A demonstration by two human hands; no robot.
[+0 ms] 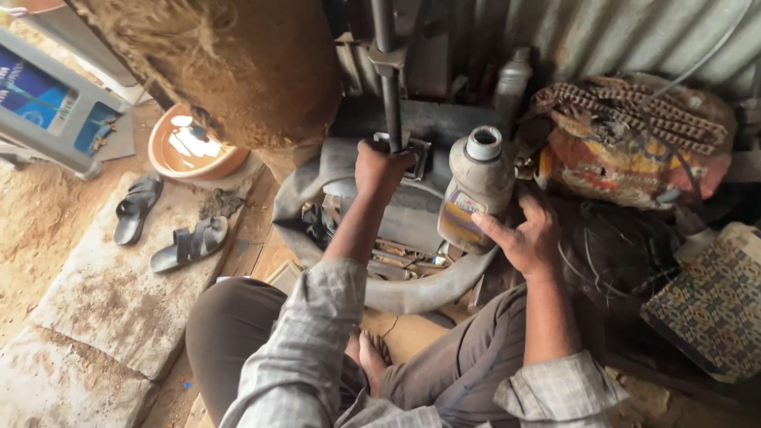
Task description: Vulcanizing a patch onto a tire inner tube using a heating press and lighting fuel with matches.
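The left hand is clenched tight around the foot of a dark upright metal rod, its grip fully closed on it. At three o'clock from that fist, the right hand wraps open-palmed around the side of a grimy grey plastic bottle (cap off, neck open), fingers pressing its label. The bottle stands tilted over a rubber tyre tube. A rusty chain lies at one o'clock, and two black sandals at nine o'clock.
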